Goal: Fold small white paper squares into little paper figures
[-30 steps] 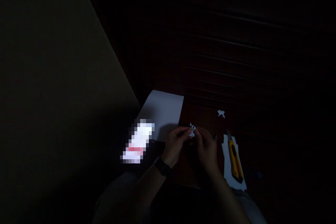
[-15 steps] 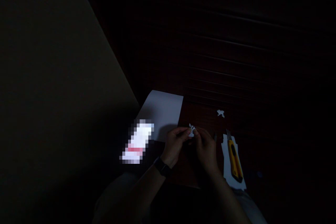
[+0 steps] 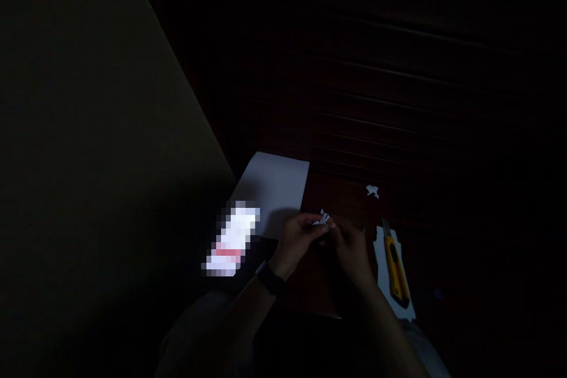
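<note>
The scene is very dark. My left hand [image 3: 296,245] and my right hand [image 3: 349,248] meet over a dark wooden table, fingertips pinched together on a small folded piece of white paper [image 3: 322,218]. Most of the paper is hidden by the fingers. A dark watch sits on my left wrist. A second small white folded paper piece [image 3: 372,191] lies on the table beyond my right hand.
A white paper sheet [image 3: 277,186] lies left of my hands, with a bright blurred rectangle [image 3: 233,242] at its near left corner. A yellow utility knife [image 3: 393,260] rests on a white paper scrap [image 3: 381,260] to the right. A pale surface fills the left side.
My hands have closed in a little tighter on the small paper, so less of it shows. Everything on the table stays where it was.
</note>
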### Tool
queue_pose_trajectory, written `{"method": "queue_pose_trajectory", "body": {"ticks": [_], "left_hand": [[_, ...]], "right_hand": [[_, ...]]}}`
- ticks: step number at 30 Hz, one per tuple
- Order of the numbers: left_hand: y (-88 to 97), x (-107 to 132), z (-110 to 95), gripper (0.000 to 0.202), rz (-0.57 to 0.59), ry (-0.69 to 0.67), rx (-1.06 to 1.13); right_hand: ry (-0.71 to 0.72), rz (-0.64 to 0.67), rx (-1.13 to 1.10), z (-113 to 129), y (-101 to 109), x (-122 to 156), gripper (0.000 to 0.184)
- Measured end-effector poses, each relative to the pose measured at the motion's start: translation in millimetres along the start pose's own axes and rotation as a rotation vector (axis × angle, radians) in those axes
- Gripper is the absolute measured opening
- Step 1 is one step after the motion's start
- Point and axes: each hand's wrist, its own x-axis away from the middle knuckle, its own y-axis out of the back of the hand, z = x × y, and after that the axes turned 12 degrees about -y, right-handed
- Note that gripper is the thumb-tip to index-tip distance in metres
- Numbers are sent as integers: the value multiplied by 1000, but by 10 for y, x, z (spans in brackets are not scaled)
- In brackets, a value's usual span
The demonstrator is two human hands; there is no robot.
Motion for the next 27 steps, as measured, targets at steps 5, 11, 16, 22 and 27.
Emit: {"method": "queue_pose_trajectory", "body": {"ticks": [5,11,16,22,27], "left_hand": [[94,-99,-25,24,84,1,-178],[121,-110,-82,22,106,26,-218],[157,-119,-113,19,121,65,-221],[218,-116,-40,18,192,-9,-305],[219,-97,28,17,178,-76,-392]], "right_hand": [[91,-15,117,31,37,-6,28],[142,-14,223,16,60,-11,28],[135,50,244,2,74,-14,28],[132,77,252,21,83,-1,28],[131,66,271,-4,66,-13,28]]}}
